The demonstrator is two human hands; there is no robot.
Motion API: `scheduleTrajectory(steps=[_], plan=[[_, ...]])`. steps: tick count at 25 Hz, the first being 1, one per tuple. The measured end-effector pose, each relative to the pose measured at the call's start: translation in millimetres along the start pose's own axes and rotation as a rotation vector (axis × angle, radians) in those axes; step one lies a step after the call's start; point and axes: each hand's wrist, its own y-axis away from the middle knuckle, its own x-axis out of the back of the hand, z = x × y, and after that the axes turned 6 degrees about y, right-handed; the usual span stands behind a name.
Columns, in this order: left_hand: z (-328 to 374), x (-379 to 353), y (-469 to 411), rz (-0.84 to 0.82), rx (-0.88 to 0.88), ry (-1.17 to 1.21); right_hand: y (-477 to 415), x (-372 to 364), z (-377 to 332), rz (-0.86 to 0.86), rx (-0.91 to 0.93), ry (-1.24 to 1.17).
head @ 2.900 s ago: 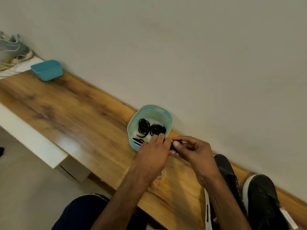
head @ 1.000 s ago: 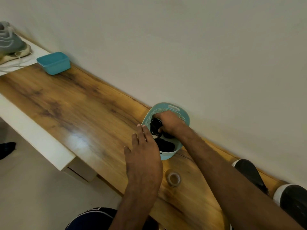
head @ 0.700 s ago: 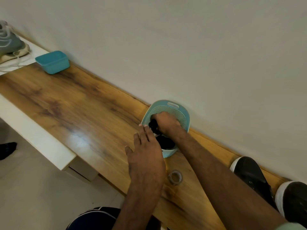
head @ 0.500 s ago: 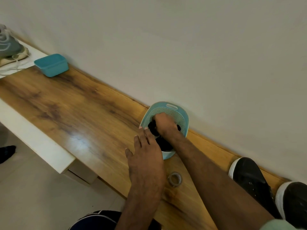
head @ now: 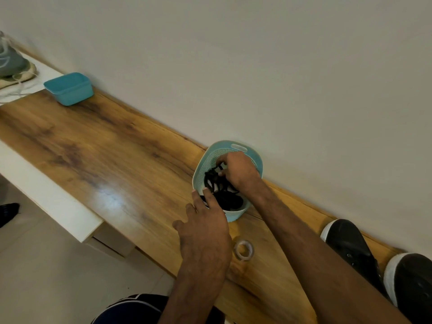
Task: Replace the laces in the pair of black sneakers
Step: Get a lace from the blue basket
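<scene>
Right hand (head: 238, 170): half a second ago it lay flat over the pile. Now your fingers (head: 221, 163) are curled and pinch black strands inside the basket.
Left hand (head: 203, 235): nearest you, palm down, fingers straight, holding nothing. Two fingertips touch the basket's near rim.
Tape roll (head: 243, 250): lies flat on the table, just right of your left hand.
Sneakers: the pair stands side by side at the right, one (head: 350, 249) beside the other (head: 413, 284). Their long axes are parallel and the white toe caps point up-left along the wall towards the basket. Your right forearm hides the heels.
Basket (head: 233, 146): pale blue oval with its long axis running from you to the wall, handle slot at the far end.
Laces (head: 219, 190): a black tangle in the basket.
Table (head: 105, 155): wood grain, running along the wall.
Blue tub (head: 69, 88): far left, well apart from the basket.
Grey shoe (head: 11, 64): beyond the tub, cut off by the frame edge.
</scene>
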Motion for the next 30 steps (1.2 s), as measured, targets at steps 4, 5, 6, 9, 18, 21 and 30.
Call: scheduleTrajectory(steps=[4, 5, 6, 9, 18, 21, 30], plan=[[1.0, -2.5, 0.2, -0.024, 0.002, -0.018, 1.5, 9.9, 2.9, -0.091, -0.021, 0.142], [1.5, -2.6, -0.5, -0.047, 0.003, -0.026, 4.1, 11.8, 2.7, -0.174, 0.011, 0.189], [2.2, -2.9, -1.0, -0.081, 0.008, -0.032, 8.3, 11.4, 1.7, -0.261, 0.049, 0.232], [4.8, -4.4, -0.4, -0.160, 0.027, -0.059, 16.0, 1.7, 2.8, -0.392, 0.106, 0.251], [9.2, -2.2, 1.9, -0.170, 0.020, -0.109, 9.0, 10.1, 9.6, -0.251, 0.133, 0.225], [9.4, -2.5, 2.7, -0.164, 0.012, -0.113, -0.9, 4.8, 10.0, -0.153, 0.135, 0.239], [13.5, -4.9, -1.0, -0.166, 0.022, -0.111, -25.7, -26.0, -9.9, -0.030, 0.205, 0.465]])
